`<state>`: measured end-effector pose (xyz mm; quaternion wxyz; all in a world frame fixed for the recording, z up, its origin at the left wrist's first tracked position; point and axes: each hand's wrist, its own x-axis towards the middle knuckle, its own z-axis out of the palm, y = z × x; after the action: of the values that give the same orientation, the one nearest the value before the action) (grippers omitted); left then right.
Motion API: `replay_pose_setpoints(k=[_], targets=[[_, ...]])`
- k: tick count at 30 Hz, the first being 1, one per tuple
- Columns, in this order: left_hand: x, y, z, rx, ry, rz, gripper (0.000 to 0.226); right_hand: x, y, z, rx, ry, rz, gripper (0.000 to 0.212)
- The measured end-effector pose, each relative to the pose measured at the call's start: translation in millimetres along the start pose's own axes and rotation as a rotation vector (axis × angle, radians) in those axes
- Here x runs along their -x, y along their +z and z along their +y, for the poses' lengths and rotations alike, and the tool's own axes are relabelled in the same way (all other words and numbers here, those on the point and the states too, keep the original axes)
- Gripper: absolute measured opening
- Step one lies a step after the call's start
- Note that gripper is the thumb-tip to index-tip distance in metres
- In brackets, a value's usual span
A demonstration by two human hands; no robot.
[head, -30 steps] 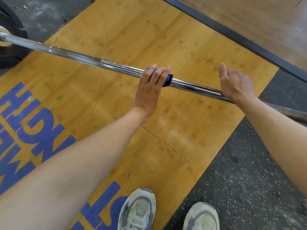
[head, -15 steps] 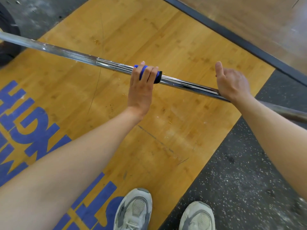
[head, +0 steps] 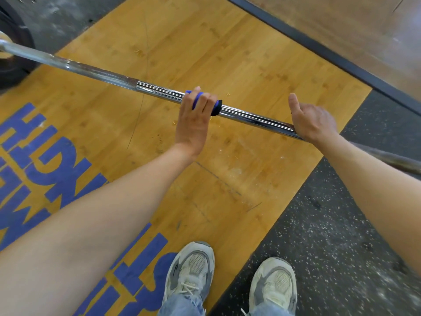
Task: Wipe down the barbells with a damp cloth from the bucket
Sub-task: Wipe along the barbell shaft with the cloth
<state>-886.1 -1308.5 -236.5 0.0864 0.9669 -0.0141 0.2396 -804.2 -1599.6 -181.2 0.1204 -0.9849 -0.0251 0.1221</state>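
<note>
We look down from head height at a chrome barbell running diagonally from upper left to lower right, raised above a wooden lifting platform. Our left hand curls over the middle of the bar, its fingers wrapped around a blue cloth folded around the shaft; a dark edge of the cloth pokes out just to the right of the fingers. Our right hand sits further right along the same bar, well apart from the cloth, with the thumb sticking up and the palm over the shaft; its fingers are hidden behind the hand, so it seems to grip the bar, though we cannot be sure. At the far left end, a black weight plate touches the floor. Blue painted lettering covers the platform's left side. Two grey sneakers stand at the bottom, one on wood, one on speckled black rubber flooring.
</note>
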Motion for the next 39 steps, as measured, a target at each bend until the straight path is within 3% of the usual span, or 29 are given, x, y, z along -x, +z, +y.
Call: replay_pose_setpoints(k=[2, 7, 10, 14, 16, 19, 22, 25, 29, 32, 35, 39], targets=[[3, 0, 21, 0.007, 0.003, 0.013, 0.055, 8, 2, 0, 0.022, -0.006, -0.004, 0.081], [17, 5, 74, 0.047, 0.239, -0.003, 0.053, 28, 8, -1, 0.027, 0.015, -0.006, 0.082], [20, -2, 50, -0.017, 0.319, -0.004, 0.050, 42, 12, -4, 0.023, 0.031, 0.014, 0.080], [29, -20, -20, -0.062, 0.104, -0.014, 0.050, 60, 18, -9, 0.051, 0.032, 0.069, 0.076], [30, -26, -23, -0.097, 0.026, -0.021, 0.044, 68, 20, -11, 0.063, 0.026, 0.084, 0.075], [37, -25, 14, -0.051, 0.115, -0.010, 0.037, 79, 22, -13, 0.076, 0.042, 0.072, 0.080], [54, -30, 51, 0.036, 0.226, -0.057, 0.052, 92, 24, -16, 0.078, 0.087, 0.045, 0.082], [54, -35, 29, 0.005, 0.314, -0.077, 0.051, 103, 25, -19, 0.079, 0.101, 0.028, 0.084], [49, -48, -33, -0.089, 0.117, -0.101, 0.048, 114, 33, -19, 0.031, 0.087, 0.022, 0.089], [54, -57, -28, -0.092, 0.013, -0.165, 0.052, 123, 36, -21, 0.027, 0.085, 0.010, 0.090], [65, -55, 6, -0.062, 0.164, -0.120, 0.046, 134, 38, -23, 0.033, 0.091, 0.028, 0.087], [81, -49, 46, 0.052, 0.332, -0.152, 0.057, 145, 41, -27, 0.046, 0.110, 0.018, 0.086]])
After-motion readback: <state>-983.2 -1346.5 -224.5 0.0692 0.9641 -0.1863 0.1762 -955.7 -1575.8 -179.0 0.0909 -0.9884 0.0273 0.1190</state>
